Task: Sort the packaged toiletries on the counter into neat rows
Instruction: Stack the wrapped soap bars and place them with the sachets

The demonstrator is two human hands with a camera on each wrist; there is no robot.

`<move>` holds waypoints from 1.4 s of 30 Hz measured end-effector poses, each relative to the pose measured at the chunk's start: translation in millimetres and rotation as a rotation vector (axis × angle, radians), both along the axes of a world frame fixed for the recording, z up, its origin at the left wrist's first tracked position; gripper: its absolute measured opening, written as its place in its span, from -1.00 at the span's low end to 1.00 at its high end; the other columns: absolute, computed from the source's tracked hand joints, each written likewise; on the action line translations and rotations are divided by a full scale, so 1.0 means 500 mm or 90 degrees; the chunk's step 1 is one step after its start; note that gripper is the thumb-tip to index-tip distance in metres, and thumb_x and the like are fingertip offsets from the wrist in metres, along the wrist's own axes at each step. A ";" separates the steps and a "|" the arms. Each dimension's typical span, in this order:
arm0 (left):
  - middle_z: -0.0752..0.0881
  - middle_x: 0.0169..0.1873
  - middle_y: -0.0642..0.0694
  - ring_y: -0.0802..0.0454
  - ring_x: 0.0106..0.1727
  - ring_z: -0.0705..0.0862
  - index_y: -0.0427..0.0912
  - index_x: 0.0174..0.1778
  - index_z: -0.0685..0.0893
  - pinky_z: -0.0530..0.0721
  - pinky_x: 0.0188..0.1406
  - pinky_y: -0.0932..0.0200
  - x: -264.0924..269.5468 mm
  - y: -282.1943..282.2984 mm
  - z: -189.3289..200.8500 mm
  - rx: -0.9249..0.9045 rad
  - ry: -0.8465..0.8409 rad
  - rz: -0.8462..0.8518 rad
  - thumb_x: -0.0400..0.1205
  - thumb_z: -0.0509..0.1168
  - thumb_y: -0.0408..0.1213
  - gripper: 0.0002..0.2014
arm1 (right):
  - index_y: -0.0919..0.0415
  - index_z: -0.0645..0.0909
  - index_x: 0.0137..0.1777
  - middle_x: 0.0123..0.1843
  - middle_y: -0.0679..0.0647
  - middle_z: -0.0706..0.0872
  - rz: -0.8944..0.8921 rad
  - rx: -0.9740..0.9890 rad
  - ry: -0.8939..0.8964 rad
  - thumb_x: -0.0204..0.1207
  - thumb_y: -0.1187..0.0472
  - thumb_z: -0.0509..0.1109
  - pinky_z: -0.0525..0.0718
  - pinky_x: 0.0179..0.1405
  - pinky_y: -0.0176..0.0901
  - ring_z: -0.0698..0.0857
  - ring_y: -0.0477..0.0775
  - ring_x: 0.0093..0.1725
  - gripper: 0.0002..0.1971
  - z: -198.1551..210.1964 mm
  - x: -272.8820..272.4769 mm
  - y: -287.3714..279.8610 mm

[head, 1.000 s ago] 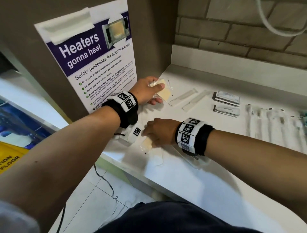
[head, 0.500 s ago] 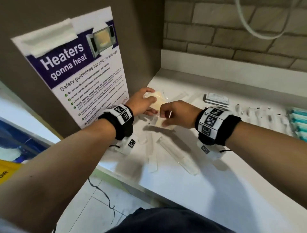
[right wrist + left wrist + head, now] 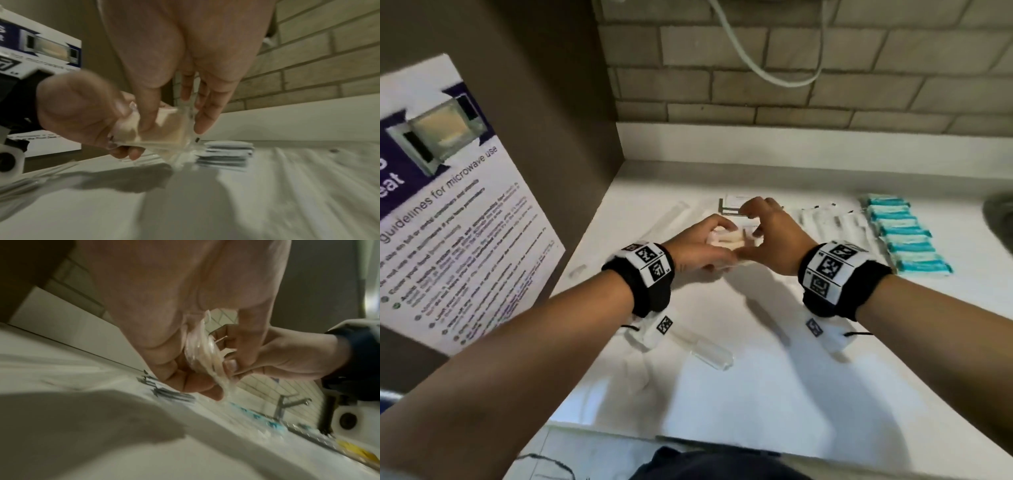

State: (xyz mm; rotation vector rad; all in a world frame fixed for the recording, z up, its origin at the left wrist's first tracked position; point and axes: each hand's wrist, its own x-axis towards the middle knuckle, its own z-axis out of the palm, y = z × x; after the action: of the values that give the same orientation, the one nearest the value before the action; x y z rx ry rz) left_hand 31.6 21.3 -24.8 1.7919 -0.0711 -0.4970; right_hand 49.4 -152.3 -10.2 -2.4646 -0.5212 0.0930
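Observation:
Both hands meet above the middle of the white counter (image 3: 774, 377), a little over its surface. My left hand (image 3: 717, 236) grips a small stack of cream soap packets (image 3: 729, 238) in clear wrap. My right hand (image 3: 751, 222) pinches the same packets from the other side, thumb in front and fingers behind. In the left wrist view the packets (image 3: 203, 353) sit edge-on between the two hands. In the right wrist view the right thumb lies across the packets (image 3: 164, 128), and my left hand (image 3: 82, 113) holds their left end.
A row of teal packets (image 3: 904, 236) lies at the right, with long white sachets (image 3: 835, 222) beside it. Grey-and-white sachets (image 3: 732, 205) are stacked behind the hands. Clear tube packages lie at back left (image 3: 674, 216) and near the front (image 3: 705, 349). A poster (image 3: 448, 222) covers the left wall.
My right hand lifted a cream packet from near the counter's front edge and brought it to my left hand. Both hands then moved right along the counter with the packets.

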 end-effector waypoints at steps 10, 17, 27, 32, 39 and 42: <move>0.69 0.19 -0.22 -0.15 0.15 0.68 -0.08 0.24 0.45 0.68 0.17 -0.19 -0.005 -0.033 -0.036 0.205 -0.080 -0.206 0.59 0.39 -0.30 -0.65 | 0.06 0.57 0.22 0.01 0.08 0.71 0.028 -0.285 0.099 0.38 0.06 0.52 0.62 -0.10 -0.08 0.69 0.17 0.02 -0.59 -0.026 -0.046 -0.057; 0.41 0.28 -0.15 -0.18 0.06 0.62 -0.14 0.45 0.32 0.56 0.06 0.02 -0.019 -0.037 -0.030 0.577 -0.170 -0.327 0.65 0.27 -0.02 -0.49 | -0.01 0.52 0.28 0.09 0.03 0.64 0.051 -0.361 -0.006 0.49 -0.03 0.34 0.56 -0.14 -0.09 0.62 0.12 0.08 -0.63 -0.054 -0.068 -0.045; 0.35 0.30 -0.18 -0.17 -0.05 0.59 -0.20 0.43 0.32 0.56 0.02 -0.05 -0.026 -0.069 -0.027 0.567 -0.165 -0.269 0.64 0.24 -0.29 -0.56 | 0.29 0.46 0.24 0.17 0.19 0.52 0.050 -0.250 0.111 0.49 0.30 0.32 0.59 0.02 -0.01 0.66 0.25 0.06 -0.68 -0.072 -0.047 -0.030; 0.35 0.32 -0.21 -0.11 -0.11 0.51 -0.24 0.44 0.31 0.43 -0.07 0.06 -0.034 -0.070 -0.038 0.570 -0.168 -0.285 0.64 0.24 -0.31 -0.55 | 0.27 0.43 0.30 0.20 0.19 0.51 0.070 -0.306 0.130 0.56 0.19 0.31 0.60 0.07 0.05 0.66 0.27 0.09 -0.65 -0.076 -0.050 -0.033; 0.37 0.29 -0.23 -0.13 -0.09 0.52 -0.28 0.39 0.32 0.43 -0.09 0.04 -0.034 -0.082 -0.034 0.561 -0.146 -0.258 0.67 0.18 -0.31 -0.63 | 0.31 0.43 0.24 0.15 0.19 0.46 0.058 -0.285 0.150 0.51 0.19 0.35 0.62 0.15 0.16 0.66 0.27 0.05 -0.65 -0.074 -0.038 -0.023; 0.37 0.29 -0.21 -0.19 0.03 0.59 -0.29 0.40 0.32 0.47 -0.02 0.03 -0.038 -0.085 -0.036 0.546 -0.143 -0.268 0.69 0.21 -0.18 -0.58 | 0.28 0.40 0.27 0.16 0.15 0.43 0.048 -0.298 0.158 0.48 0.15 0.39 0.65 0.08 0.11 0.66 0.23 -0.02 -0.58 -0.077 -0.045 -0.019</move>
State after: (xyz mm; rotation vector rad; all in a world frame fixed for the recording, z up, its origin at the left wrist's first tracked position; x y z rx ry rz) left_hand 12.4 -21.3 -42.8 2.6936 -0.4553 -0.6827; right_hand 26.9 -161.7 -48.8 -2.8256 -0.5290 0.6057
